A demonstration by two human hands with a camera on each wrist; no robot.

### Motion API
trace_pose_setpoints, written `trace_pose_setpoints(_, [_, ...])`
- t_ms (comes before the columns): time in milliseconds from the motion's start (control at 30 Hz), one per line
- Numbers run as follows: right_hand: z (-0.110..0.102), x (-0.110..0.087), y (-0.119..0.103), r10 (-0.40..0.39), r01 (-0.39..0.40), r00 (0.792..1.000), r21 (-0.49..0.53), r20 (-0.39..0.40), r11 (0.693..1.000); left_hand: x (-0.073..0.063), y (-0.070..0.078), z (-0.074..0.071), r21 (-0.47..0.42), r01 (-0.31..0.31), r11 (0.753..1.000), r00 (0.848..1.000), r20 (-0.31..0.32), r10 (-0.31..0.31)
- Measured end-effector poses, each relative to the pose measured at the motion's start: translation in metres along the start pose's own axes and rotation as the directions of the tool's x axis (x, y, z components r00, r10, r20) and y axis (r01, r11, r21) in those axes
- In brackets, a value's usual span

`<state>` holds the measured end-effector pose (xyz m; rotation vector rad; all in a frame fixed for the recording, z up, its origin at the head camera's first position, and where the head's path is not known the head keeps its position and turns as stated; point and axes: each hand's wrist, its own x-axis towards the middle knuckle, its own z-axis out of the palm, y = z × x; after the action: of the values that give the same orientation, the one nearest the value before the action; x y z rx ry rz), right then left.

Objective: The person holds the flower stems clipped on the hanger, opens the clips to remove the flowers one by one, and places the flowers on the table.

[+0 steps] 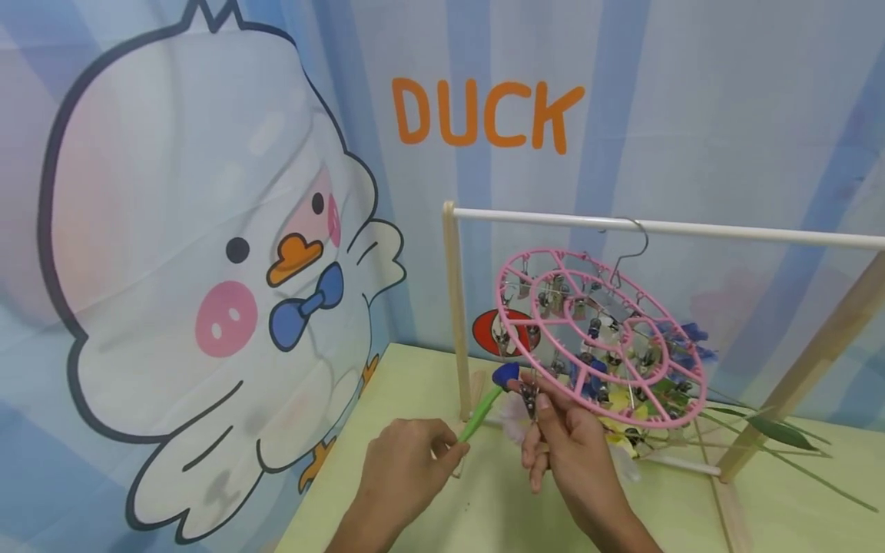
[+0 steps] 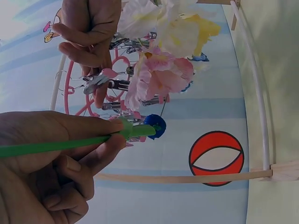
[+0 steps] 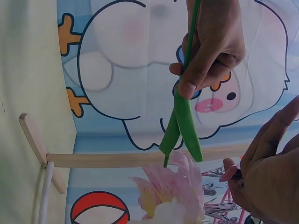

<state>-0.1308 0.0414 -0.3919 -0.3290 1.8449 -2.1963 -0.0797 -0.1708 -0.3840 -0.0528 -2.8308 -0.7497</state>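
In the head view my left hand (image 1: 408,472) pinches the green stem (image 1: 480,415) of an artificial flower with a small blue head (image 1: 506,375). Long green leaves (image 3: 187,126) on that stem show in the right wrist view. My right hand (image 1: 577,449) holds a metal clip (image 1: 528,399) between thumb and fingers, at the near left rim of a pink round clip hanger (image 1: 546,349). The blue head is close beside this clip; whether they touch I cannot tell. The left wrist view shows the clip's pink tip (image 2: 110,73) by the right fingers.
The hanger tilts from a metal hook (image 1: 636,246) on a white rail (image 1: 539,219) with wooden posts (image 1: 456,307). Several clips dangle from it. Pink (image 2: 159,77), white, yellow and blue artificial flowers hang below, their stems reaching right over the pale green table (image 1: 373,407). A duck-print curtain (image 1: 173,192) stands behind.
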Motion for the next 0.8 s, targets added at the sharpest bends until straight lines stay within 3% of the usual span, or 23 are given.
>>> trace_pose_setpoints(233, [-0.001,-0.001,0.002,0.016,-0.016,1.0,0.008,-0.009,1.0,-0.003,-0.006,0.002,-0.025,0.023,0.999,0.998,-0.058,-0.025])
trace_pose_setpoints(533, [-0.001,-0.002,0.005,0.067,-0.067,0.998,0.011,0.005,0.998,-0.007,-0.015,0.006,-0.051,0.137,0.989,0.987,-0.073,-0.14])
trace_pose_setpoints(800, [0.001,-0.001,0.007,0.095,-0.095,0.995,-0.031,-0.015,0.995,-0.009,-0.028,0.009,-0.034,0.166,0.986,0.977,-0.128,-0.169])
